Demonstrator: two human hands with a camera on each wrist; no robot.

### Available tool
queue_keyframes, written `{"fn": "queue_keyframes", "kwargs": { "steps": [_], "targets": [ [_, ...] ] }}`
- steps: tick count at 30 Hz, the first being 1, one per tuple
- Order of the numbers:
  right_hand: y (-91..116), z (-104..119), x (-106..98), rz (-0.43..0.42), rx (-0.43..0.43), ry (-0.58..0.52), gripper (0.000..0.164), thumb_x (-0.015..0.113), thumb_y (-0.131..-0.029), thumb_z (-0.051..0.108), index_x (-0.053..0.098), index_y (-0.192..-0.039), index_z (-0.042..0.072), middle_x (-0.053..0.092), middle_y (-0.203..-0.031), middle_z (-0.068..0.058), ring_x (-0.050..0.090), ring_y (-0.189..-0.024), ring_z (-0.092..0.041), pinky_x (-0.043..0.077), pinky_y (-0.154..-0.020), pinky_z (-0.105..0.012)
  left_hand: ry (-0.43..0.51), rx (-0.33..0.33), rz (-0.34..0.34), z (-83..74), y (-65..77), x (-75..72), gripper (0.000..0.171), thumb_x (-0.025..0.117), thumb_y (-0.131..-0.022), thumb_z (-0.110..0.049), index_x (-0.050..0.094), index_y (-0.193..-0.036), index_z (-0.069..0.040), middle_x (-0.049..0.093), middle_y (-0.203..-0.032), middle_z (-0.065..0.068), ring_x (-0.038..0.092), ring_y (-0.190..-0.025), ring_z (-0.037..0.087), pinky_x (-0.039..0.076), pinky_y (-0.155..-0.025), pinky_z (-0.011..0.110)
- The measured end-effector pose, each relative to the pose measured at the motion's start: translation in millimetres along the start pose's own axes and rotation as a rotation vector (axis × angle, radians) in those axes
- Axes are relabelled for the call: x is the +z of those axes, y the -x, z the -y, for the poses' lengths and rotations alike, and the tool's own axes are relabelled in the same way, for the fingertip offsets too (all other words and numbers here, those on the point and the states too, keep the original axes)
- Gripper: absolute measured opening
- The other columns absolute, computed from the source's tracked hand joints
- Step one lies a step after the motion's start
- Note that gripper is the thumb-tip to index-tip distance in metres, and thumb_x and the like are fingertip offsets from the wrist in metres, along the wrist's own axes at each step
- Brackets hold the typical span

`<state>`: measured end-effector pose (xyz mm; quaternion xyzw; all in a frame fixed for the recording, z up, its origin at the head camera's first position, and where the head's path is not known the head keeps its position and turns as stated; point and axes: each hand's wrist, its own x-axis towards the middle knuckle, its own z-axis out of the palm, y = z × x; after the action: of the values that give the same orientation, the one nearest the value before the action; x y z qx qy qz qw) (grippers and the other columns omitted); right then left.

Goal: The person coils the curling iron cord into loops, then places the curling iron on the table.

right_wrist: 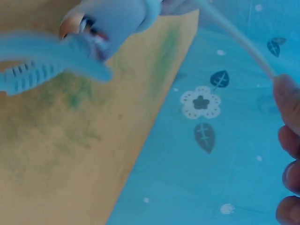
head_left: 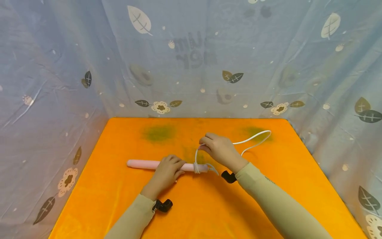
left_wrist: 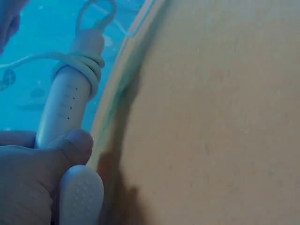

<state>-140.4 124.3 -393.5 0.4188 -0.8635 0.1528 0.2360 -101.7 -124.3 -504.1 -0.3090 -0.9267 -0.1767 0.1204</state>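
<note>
A pink curling iron [head_left: 142, 164] lies crosswise over the table, its plain end to the left. My left hand [head_left: 167, 170] grips it around the middle, thumb along the handle. In the left wrist view a row of small dots marks the handle, and a ribbed lever [left_wrist: 82, 193] sticks out beside the thumb. The white power cord [head_left: 253, 136] loops out of the handle's right end and winds around the handle in a few coils [left_wrist: 88, 70]. Above those coils my right hand [head_left: 221, 150] pinches the cord between thumb and fingers, holding it raised and taut.
An orange cloth covers the table [head_left: 185, 212], with greenish patches toward the back. The cord's free length bends in a loop at the back right. Blue-grey printed curtains [head_left: 191, 89] enclose the left, back and right sides. Black camera mounts [head_left: 163, 205] sit at both wrists.
</note>
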Motion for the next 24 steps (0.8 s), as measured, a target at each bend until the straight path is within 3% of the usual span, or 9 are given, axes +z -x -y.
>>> {"fn": "queue_keyframes", "kwargs": {
  "steps": [6,13,18,24],
  "targets": [
    [-1.1,-10.9,9.0,-0.043,0.05,-0.017,0.026,0.078,-0.08,0.034,0.066,-0.09,0.013,0.058,-0.081,0.005,0.056,-0.062,-0.008,0.046,-0.052,-0.023,0.026,0.113,-0.097,-6.0,3.1,-3.1,0.031,0.073,-0.087,-0.027,0.069,-0.116,-0.015,0.064,-0.111,0.0,0.052,-0.11,0.024,0.041,-0.093,0.045],
    [4.1,-20.9,21.9,0.059,0.207,-0.153,0.021,0.074,-0.084,0.038,0.065,-0.087,0.019,0.06,-0.083,0.011,0.054,-0.066,-0.005,0.047,-0.06,-0.024,0.058,0.227,-0.24,-11.4,4.1,-7.1,0.033,0.077,-0.084,-0.024,0.07,-0.114,-0.012,0.066,-0.11,0.002,0.055,-0.109,0.025,0.043,-0.093,0.044],
    [12.1,-24.3,35.5,0.143,0.291,-0.214,0.019,0.068,-0.088,0.04,0.067,-0.082,0.023,0.058,-0.077,0.014,0.05,-0.063,-0.002,0.046,-0.059,-0.023,0.105,0.214,-0.335,-13.5,2.3,-13.6,0.035,0.076,-0.084,-0.024,0.069,-0.116,-0.011,0.066,-0.111,0.003,0.055,-0.109,0.026,0.043,-0.093,0.044],
    [22.1,-19.2,45.9,0.236,0.299,-0.221,0.019,0.065,-0.093,0.033,0.069,-0.08,0.02,0.057,-0.07,0.014,0.048,-0.059,-0.006,0.044,-0.059,-0.024,0.149,0.148,-0.385,-13.3,-0.4,-23.2,0.037,0.076,-0.083,-0.022,0.068,-0.116,-0.008,0.064,-0.112,0.004,0.054,-0.109,0.028,0.043,-0.092,0.046]
  ]
}}
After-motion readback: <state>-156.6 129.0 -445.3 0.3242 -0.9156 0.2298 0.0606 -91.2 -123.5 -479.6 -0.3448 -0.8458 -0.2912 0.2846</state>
